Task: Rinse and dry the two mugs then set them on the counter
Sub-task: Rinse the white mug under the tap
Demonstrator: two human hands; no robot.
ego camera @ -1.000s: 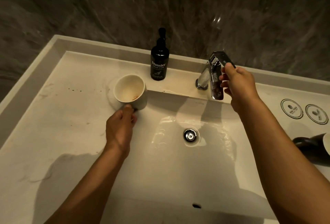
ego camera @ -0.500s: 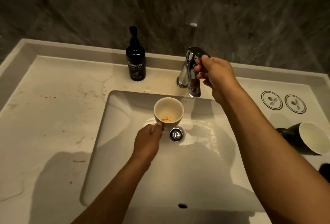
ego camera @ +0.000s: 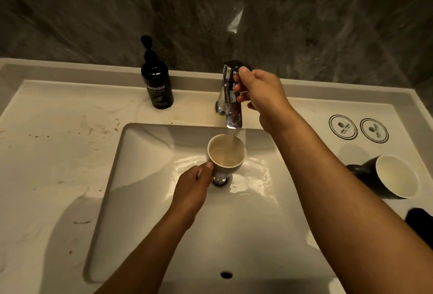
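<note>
The left hand (ego camera: 192,190) is closed around the handle side of a pale mug (ego camera: 226,154), holding it upright over the sink basin (ego camera: 145,200), just above the drain (ego camera: 220,181). A thin stream of water (ego camera: 232,140) falls into the mug, which holds cloudy liquid. Beyond and to the right of that hand, the right hand (ego camera: 260,97) grips the lever of the chrome faucet (ego camera: 230,97), thumb on top and fingers curled against its side. To the right of the right forearm, a dark mug (ego camera: 386,176) with a pale inside lies on its side on the counter (ego camera: 46,165), mouth facing the camera. Farther back on that side sit two round coasters (ego camera: 358,128). Left of the faucet hand, a dark pump bottle (ego camera: 156,80) stands on the ledge.
</note>
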